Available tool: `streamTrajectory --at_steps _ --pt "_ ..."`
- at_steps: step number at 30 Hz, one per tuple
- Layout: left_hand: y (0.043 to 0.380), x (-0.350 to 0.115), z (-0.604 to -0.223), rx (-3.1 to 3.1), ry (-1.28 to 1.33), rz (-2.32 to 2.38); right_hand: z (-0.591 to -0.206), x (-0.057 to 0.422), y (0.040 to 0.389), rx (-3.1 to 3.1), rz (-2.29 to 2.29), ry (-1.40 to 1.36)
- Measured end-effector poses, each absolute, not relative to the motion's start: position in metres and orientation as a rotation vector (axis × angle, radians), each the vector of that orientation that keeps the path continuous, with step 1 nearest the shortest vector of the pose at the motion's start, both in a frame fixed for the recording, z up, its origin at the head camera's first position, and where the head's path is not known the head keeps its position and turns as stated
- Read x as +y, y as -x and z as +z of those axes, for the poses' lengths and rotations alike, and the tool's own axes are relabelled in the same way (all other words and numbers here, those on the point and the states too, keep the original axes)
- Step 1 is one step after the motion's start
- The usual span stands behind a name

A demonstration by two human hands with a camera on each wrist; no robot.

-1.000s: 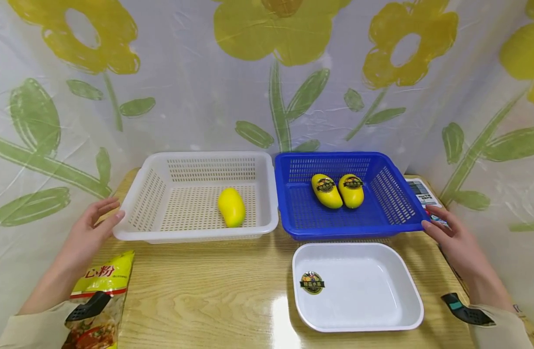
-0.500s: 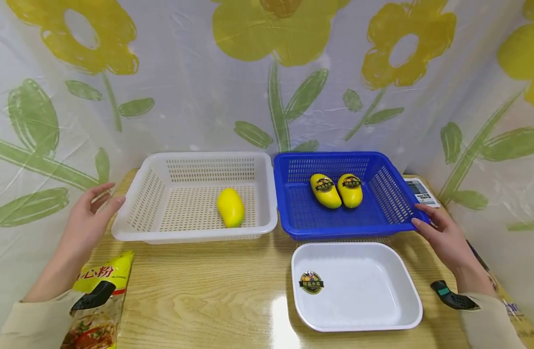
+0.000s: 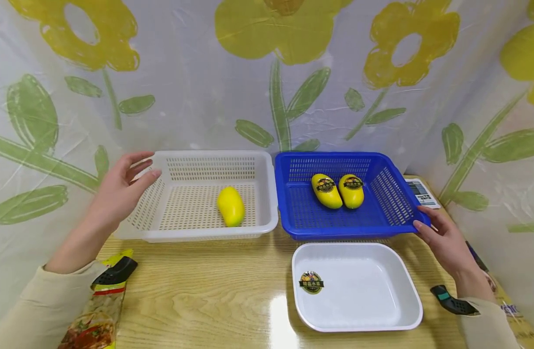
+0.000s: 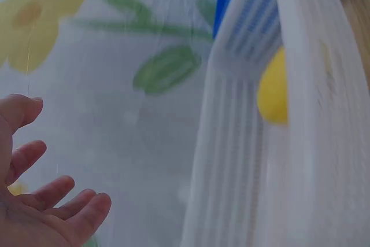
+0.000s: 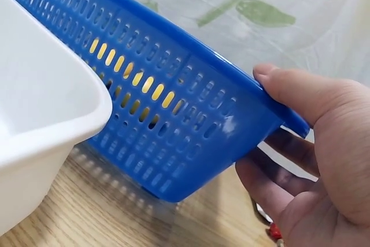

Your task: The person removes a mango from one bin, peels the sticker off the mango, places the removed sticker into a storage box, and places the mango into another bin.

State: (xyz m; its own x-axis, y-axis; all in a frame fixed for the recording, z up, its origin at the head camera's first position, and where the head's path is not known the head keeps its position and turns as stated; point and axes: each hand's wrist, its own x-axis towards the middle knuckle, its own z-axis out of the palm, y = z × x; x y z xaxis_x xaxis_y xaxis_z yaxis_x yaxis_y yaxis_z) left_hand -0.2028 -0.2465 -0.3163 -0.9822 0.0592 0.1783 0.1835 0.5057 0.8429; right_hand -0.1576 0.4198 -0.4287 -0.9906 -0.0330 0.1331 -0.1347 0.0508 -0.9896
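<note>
My left hand (image 3: 120,186) is raised over the left end of a white plastic basket (image 3: 197,235), fingers loosely spread and holding nothing. The left wrist view shows the same hand (image 4: 52,201) apart from the basket wall. One yellow mango (image 3: 231,207) lies inside on the right. Beside it stands a blue plastic basket (image 3: 332,231) with two stickered mangoes, a left one (image 3: 332,199) and a right one (image 3: 353,196). My right hand (image 3: 445,242) grips its front right corner. In the right wrist view, the thumb lies over the rim and the fingers curl beneath.
A white tray (image 3: 363,291) with a round fruit sticker (image 3: 311,282) stands before the blue basket. A yellow food packet (image 3: 96,310) lies front left, partly under my left sleeve. A small white-framed item (image 3: 423,192) sits behind my right hand. A flowered curtain (image 3: 197,97) encloses the table.
My left hand has moved up and to the right, from beside the white basket to over its left end. The right hand shifted slightly left along the blue basket's corner. Baskets and mangoes stay put.
</note>
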Motion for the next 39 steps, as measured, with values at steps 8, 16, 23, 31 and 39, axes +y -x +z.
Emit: streamTrajectory --at_steps 8,16,23,31,39 --pt "0.218 -0.181 -0.298 -2.632 0.475 -1.681 -0.436 0.416 0.158 -2.127 2.213 -0.138" --pt "0.245 -0.116 -0.308 -2.657 0.567 -1.801 -0.436 0.414 0.158 -2.154 2.21 -0.135" --pt "0.267 -0.056 -0.321 -2.674 0.48 -1.911 -0.434 0.415 0.157 -2.182 2.18 -0.12" --pt "0.29 0.0 -0.332 -2.603 0.381 -2.106 -0.429 0.415 0.156 -2.153 2.203 -0.097" --pt "0.309 0.045 -0.357 -2.471 0.18 -2.332 -0.426 0.414 0.155 -2.147 2.213 -0.029"
